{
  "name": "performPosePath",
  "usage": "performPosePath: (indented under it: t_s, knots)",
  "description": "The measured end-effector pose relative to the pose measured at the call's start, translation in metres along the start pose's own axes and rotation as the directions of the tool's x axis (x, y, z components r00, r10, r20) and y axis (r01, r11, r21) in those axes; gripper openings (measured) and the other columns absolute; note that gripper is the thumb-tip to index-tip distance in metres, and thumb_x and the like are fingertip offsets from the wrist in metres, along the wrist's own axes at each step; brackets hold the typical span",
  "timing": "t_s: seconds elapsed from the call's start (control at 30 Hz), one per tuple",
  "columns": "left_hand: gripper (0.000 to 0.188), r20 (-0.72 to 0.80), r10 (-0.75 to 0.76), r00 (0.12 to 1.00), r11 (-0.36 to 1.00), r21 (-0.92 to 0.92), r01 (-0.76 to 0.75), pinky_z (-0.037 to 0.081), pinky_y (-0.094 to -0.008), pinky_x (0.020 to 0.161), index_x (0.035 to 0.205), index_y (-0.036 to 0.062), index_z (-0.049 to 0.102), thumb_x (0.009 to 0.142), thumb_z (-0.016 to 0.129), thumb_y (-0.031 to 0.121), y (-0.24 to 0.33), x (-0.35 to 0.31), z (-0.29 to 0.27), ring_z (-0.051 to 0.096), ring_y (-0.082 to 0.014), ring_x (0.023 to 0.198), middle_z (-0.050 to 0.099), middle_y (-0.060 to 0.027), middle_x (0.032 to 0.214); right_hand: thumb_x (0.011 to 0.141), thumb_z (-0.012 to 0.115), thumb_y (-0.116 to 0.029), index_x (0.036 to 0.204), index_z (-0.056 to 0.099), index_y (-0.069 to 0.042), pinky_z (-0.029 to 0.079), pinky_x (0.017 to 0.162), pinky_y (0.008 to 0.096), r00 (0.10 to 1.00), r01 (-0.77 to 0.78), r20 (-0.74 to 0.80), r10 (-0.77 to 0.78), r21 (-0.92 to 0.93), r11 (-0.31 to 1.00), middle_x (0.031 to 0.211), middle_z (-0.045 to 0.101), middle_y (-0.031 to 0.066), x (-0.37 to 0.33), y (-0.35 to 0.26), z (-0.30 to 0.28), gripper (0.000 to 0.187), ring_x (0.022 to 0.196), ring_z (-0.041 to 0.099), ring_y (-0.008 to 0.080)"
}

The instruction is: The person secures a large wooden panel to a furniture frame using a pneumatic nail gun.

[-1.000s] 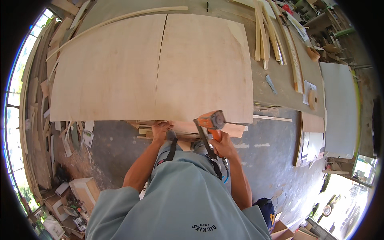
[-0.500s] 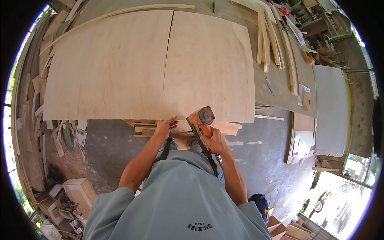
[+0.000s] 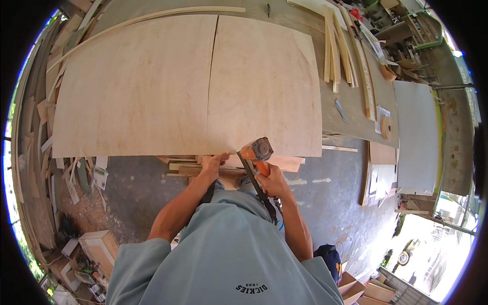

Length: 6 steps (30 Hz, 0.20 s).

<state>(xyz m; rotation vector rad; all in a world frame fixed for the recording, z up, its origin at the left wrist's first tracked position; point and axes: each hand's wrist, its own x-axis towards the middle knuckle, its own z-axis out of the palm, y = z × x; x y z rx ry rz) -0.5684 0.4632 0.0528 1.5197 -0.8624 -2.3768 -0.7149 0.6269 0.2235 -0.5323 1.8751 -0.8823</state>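
Note:
My right hand [image 3: 275, 182] is wrapped around the handle of an orange and grey nail gun [image 3: 258, 149]. The gun's nose reaches the near edge of a pale plywood panel [image 3: 137, 86], a little right of its middle. A dark seam runs across the plywood, thinning toward me. Just left of the gun's nose, my left hand [image 3: 213, 163] is closed at that same edge, its fingertips pinched against the wood. The underside of the panel and part of the left fingers are hidden.
Long wooden strips [image 3: 333, 56] lie on the bench's far right, near a metal blade-like piece [image 3: 341, 110] and a tape roll [image 3: 387, 127]. Offcuts [image 3: 76, 178] are piled at the left. Stacked boards [image 3: 203, 170] show beneath the panel, and a white board [image 3: 419, 137] stands right.
My left hand has closed from loosely spread fingers to a pinch at the panel edge. The nail gun stays nearly where it was. The whole view has shifted slightly.

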Motion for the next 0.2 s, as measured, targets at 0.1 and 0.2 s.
performPosePath:
  t_s: [0.1, 0.2]
  knots:
    - [0.016, -0.028, 0.044, 0.999, 0.999, 0.006, -0.044, 0.046, -0.0248, 0.064, 0.083, 0.0010, 0.071, 0.078, 0.080, 0.013, 0.002, -0.004, 0.008, 0.062, -0.0121, 0.070, 0.069, -0.0053, 0.080, 0.085, 0.062, -0.009, 0.121, 0.059, 0.002, 0.040, 0.040, 0.0294, 1.000, 0.001, -0.019, -0.001, 0.001, 1.000, 0.060, 0.055, 0.0034, -0.002, 0.001, 0.000, 0.037, 0.043, 0.052, 0.0117]
    - [0.020, -0.069, 0.061, 0.996, 0.998, 0.005, -0.061, 0.043, -0.0266, 0.059, 0.079, 0.0005, 0.069, 0.073, 0.084, 0.013, 0.003, -0.006, 0.013, 0.058, -0.0132, 0.064, 0.068, -0.0052, 0.076, 0.085, 0.063, -0.009, 0.123, 0.059, 0.000, 0.040, 0.040, 0.0296, 0.999, -0.031, -0.012, 0.031, -0.005, 1.000, 0.060, 0.055, 0.0031, -0.002, 0.001, -0.001, 0.039, 0.043, 0.053, 0.0121]
